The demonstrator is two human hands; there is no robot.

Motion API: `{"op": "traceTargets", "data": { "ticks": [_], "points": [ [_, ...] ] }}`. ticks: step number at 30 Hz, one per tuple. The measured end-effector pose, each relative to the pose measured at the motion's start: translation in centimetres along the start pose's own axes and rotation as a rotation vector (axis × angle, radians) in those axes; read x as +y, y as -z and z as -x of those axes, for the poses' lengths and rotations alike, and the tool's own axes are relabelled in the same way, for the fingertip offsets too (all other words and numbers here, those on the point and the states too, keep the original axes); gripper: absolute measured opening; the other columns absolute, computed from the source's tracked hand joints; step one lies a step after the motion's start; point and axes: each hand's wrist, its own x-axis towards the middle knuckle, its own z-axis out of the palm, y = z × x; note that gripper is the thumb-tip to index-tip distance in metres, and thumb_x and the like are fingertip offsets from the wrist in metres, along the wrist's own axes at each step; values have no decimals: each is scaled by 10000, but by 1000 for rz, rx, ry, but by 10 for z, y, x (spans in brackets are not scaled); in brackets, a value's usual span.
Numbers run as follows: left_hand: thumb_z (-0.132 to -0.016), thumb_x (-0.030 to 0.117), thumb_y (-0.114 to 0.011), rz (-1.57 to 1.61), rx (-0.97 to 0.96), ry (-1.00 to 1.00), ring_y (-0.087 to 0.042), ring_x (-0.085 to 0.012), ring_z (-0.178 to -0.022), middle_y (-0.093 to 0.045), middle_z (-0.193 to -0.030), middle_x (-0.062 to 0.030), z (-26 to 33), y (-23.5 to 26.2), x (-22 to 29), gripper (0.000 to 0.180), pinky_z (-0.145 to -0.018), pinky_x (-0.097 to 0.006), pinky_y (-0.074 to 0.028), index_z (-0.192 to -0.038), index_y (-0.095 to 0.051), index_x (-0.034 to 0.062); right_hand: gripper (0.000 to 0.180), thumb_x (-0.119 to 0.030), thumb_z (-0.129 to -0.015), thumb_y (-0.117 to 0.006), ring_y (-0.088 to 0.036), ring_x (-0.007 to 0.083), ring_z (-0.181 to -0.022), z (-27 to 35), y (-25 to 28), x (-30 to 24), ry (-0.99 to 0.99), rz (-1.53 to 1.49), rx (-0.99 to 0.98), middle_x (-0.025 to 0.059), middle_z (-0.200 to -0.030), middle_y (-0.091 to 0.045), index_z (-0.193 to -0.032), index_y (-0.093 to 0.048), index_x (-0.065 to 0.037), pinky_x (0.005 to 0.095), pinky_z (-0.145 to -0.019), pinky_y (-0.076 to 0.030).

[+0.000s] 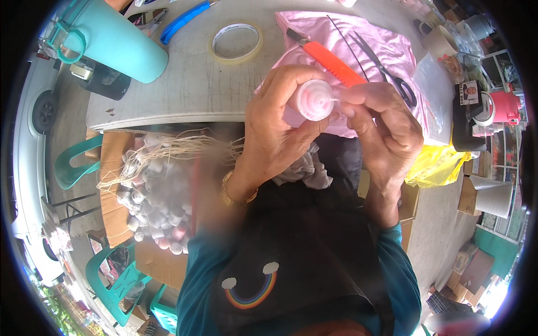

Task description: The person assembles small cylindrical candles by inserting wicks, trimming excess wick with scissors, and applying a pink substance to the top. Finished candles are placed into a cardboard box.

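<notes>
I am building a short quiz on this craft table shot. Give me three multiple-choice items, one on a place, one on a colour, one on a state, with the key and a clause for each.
1. Where does the roll of tape lie?
A. flat on the grey table top
B. in the cardboard box
C. on the pink cloth

2. What colour is the handle of the utility knife?
A. blue
B. orange-red
C. green

3. How is the small pale pink cone-shaped piece held?
A. it lies loose on the table
B. by the right hand alone
C. by both hands at once

Key:
1 A, the roll of tape rests on the table, left of the pink cloth.
2 B, the utility knife has an orange-red handle.
3 C, the left hand grips the cone-shaped piece while the right hand pinches its side.
</notes>
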Motion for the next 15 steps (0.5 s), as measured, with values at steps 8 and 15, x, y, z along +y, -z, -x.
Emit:
{"op": "traceTargets", "data": {
  "ticks": [8, 15],
  "points": [
    [-667, -16, -756, -99, 102, -63, -609, -284, -881, -629, -975, -97, -2, -4, 3, 391, -726, -351, -498, -1021, -617, 79, 124, 10, -789, -711, -543, 90, -657, -1, -3, -5, 38, 171, -11, 40, -812, -588, -881, -632, -17, 224, -551, -427],
    [-616, -79, -698, -166, 84, -101, -587, -307, -907, -624, -978, -95, -2, -2, 3, 434, -753, -378, -486, -1015, -617, 71, 172, 23, -753, -717, -525, 111, -600, 0, -7, -4, 123, 252, 0, 34, -780, -586, -886, -632, -46, 244, -510, -401]
  ]
}}
